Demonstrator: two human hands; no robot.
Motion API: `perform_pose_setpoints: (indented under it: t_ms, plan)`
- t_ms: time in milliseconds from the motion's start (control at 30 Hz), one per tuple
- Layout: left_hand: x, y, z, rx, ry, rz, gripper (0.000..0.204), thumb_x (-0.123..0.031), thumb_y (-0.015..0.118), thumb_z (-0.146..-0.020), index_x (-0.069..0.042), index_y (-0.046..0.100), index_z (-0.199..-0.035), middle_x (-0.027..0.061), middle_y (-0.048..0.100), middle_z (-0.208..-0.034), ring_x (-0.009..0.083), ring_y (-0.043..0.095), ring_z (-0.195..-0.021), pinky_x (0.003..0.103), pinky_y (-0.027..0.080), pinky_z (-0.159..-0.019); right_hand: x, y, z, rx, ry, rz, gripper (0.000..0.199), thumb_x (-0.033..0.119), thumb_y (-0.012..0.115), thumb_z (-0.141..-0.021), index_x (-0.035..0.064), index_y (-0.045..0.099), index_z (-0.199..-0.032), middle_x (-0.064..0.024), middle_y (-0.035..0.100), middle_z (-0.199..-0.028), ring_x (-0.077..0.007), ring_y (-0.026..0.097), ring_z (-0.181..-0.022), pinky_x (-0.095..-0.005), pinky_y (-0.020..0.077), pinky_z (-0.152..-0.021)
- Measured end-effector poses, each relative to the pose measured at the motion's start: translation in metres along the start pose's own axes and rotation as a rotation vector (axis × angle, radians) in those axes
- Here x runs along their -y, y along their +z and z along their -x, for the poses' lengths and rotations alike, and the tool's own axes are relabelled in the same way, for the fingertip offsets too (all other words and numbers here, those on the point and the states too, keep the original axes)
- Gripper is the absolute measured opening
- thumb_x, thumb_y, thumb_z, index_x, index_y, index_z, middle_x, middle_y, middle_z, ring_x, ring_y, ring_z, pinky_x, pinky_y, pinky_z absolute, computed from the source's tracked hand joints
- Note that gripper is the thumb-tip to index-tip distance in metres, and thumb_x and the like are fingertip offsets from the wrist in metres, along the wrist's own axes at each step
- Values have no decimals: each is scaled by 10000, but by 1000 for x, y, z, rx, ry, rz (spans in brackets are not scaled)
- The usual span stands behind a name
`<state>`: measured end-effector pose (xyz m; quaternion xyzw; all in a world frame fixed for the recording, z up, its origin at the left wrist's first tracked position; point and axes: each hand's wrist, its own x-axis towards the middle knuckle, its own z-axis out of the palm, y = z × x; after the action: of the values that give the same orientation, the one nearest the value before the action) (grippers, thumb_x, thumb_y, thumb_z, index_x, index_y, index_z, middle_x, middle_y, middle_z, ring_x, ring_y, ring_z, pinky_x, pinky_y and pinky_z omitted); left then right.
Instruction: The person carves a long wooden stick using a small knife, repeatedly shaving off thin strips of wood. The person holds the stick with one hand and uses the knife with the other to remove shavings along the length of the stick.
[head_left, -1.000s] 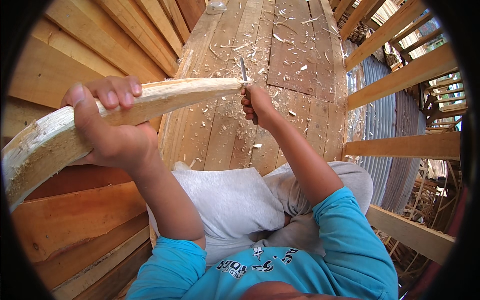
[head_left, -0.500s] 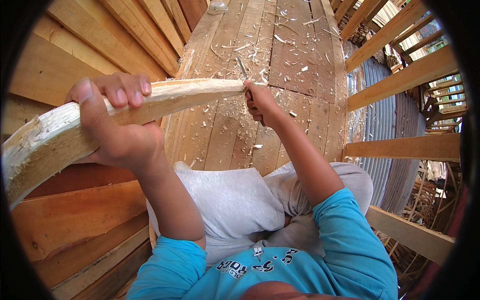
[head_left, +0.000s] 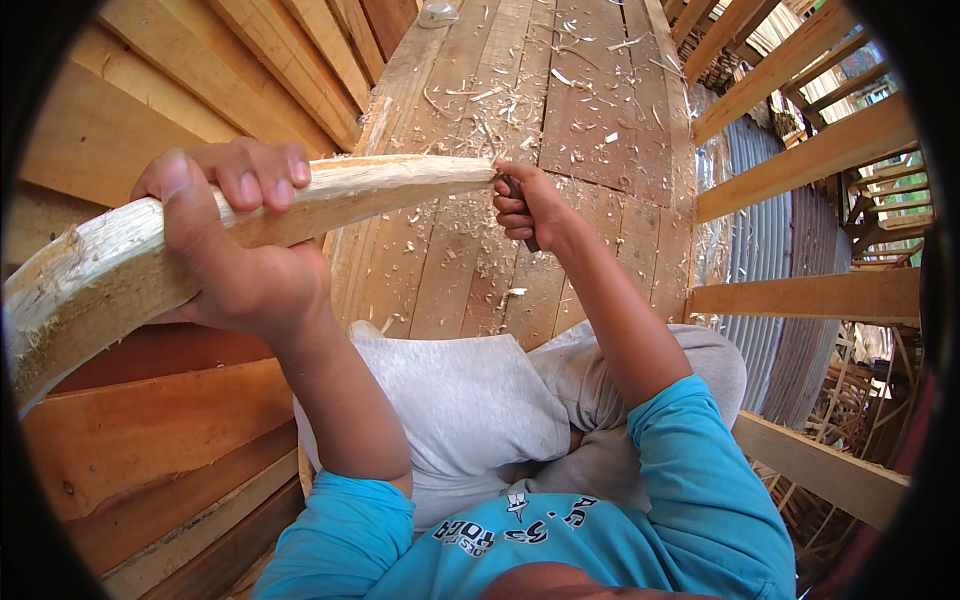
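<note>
A long, curved piece of pale, roughly carved wood [head_left: 385, 185] runs from the left rim to a narrowed end in the middle of the head view. My left hand [head_left: 245, 240] is wrapped around its thicker part, thumb on the near side and fingers over the top. In my right hand [head_left: 535, 205] is a knife [head_left: 487, 136], its dark handle inside my closed fingers. The thin blade points up and away, close beside the wood's narrow end; whether it touches the wood I cannot tell.
Curled shavings [head_left: 490, 245] litter the plank floor [head_left: 650, 245] ahead of me. Stacked boards [head_left: 130, 120] line the left side. Open wooden rails [head_left: 800, 298] stand on the right, with corrugated metal sheets [head_left: 760, 200] beyond. A small clear container [head_left: 437, 14] sits at the far end.
My right hand and the knife have shifted slightly right, off the wood's narrow end. A pale sliver beyond that hand no longer shows. My left hand keeps its grip almost unmoved.
</note>
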<state>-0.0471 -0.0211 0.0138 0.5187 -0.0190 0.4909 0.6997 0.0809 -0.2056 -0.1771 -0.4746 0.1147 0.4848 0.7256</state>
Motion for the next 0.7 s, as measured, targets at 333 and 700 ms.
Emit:
perform_pose_setpoints:
  t_ms: [333,700]
  plan:
    - [-1,-3,-1,56,0,18,252,-290,573,-876,-142,430,-729,-22,377,-623,105,399,-554,320,389,-614,8,-10,5,59,60,-23,434,439,468,-974,161,346,-664,71,236,-499,-61,173,-369,-246,134,-303]
    - [-8,-13,-10,-5,-2,42,184,-214,568,-882,-110,443,-794,10,410,-621,116,413,-539,330,405,-573,28,-7,26,260,-25,197,498,487,448,-987,155,332,-634,69,220,-489,-58,164,-361,-254,134,-309]
